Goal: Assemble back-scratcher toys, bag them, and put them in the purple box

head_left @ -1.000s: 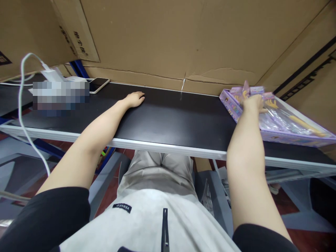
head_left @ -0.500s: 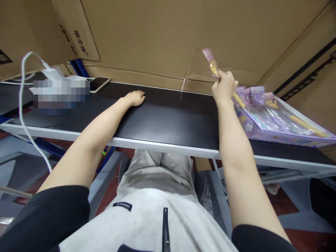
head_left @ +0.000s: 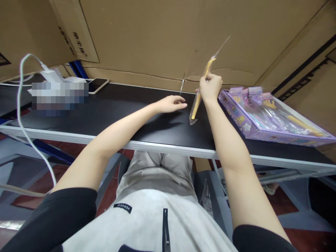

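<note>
My right hand (head_left: 210, 87) is closed around a yellow back scratcher (head_left: 196, 105) in a clear plastic sleeve. It is held tilted above the table, its handle end down towards me and its thin header card, seen edge-on, up at the far right. Left of it, my left hand (head_left: 173, 104) hovers over the black tabletop, fingers apart and slightly curled, with nothing in it and not touching the scratcher. To the right, a purple display box (head_left: 283, 137) holds several more wrapped scratchers, one with a yellow claw-shaped head (head_left: 270, 103).
A phone (head_left: 98, 85) lies at the back left of the black table (head_left: 157, 129). Beside it a white charger plug (head_left: 52, 74) trails a cable (head_left: 19, 101) over the front edge. Tall cardboard (head_left: 157, 38) walls the table's back.
My right hand has brought the back scratcher left, away from the box, and turned it so its card is edge-on. My left hand has lifted off the tabletop and moved right towards it.
</note>
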### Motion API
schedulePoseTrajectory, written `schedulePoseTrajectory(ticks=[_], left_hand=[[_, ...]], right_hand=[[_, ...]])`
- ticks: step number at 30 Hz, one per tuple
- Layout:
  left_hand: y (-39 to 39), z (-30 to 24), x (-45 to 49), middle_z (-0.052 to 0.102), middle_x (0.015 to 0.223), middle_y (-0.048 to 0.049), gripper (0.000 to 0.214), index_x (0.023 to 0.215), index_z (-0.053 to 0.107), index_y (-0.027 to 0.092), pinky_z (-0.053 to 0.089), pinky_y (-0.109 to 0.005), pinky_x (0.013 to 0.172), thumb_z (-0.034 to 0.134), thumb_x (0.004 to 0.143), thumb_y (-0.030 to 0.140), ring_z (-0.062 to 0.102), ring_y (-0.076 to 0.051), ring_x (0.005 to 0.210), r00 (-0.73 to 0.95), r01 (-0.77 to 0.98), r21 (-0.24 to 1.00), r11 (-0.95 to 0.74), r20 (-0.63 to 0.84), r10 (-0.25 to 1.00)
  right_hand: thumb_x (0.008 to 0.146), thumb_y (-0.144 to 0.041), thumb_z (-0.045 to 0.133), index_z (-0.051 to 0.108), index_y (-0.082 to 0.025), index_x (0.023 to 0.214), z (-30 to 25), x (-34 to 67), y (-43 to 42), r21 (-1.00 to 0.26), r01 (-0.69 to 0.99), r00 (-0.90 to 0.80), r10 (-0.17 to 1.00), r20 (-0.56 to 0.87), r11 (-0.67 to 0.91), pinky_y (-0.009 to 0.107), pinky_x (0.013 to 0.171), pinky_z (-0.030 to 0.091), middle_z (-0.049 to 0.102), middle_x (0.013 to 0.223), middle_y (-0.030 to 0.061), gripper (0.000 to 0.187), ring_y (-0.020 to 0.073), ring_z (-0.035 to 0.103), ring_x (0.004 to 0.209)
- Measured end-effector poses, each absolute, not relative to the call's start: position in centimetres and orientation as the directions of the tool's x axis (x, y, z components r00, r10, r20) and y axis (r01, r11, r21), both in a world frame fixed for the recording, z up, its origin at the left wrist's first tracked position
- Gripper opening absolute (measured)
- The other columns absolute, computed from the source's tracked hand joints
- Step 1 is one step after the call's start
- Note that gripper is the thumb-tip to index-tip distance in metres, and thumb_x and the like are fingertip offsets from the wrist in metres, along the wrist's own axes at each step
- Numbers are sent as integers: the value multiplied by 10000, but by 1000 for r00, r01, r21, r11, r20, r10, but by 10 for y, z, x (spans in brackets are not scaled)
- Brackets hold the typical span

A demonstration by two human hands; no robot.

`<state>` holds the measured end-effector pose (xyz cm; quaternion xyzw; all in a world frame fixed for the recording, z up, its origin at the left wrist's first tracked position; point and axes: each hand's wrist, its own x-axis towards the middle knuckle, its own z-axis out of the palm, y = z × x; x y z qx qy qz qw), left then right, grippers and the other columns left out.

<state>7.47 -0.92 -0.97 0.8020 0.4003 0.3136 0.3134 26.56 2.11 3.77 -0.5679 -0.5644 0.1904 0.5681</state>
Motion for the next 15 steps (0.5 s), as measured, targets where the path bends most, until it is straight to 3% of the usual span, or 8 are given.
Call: schedulePoseTrajectory(ticks=[6,10,15], left_hand=[[-31,-32,103,768,906,-54,482,1158,667,155,550,-342,872,907,766,299,730,-234,878,375,525,694,-493,331,866],[-27,-33,98,689,749,35,335,1003,624,201,499,-291,768,807,747,87,673,-171,731,330,501,718,-483,357,874],[-19,-29,89,636,676,68,376,989,589,206,494,-272,741,766,728,2,627,-136,649,245,338,859,-385,315,917]], right_hand=[[990,-430,621,661,-240,1063,18,256,46,-977,14,301,931,209,215,388,725,693,617,808,23,207,284,811,953],[940,-355,688,647,-237,966,16,252,48,-968,-79,330,923,199,237,376,712,690,545,710,-19,128,226,782,809],[964,-426,694,627,-243,956,25,252,37,-967,-165,299,944,138,193,350,770,674,585,760,-23,195,196,774,861]])
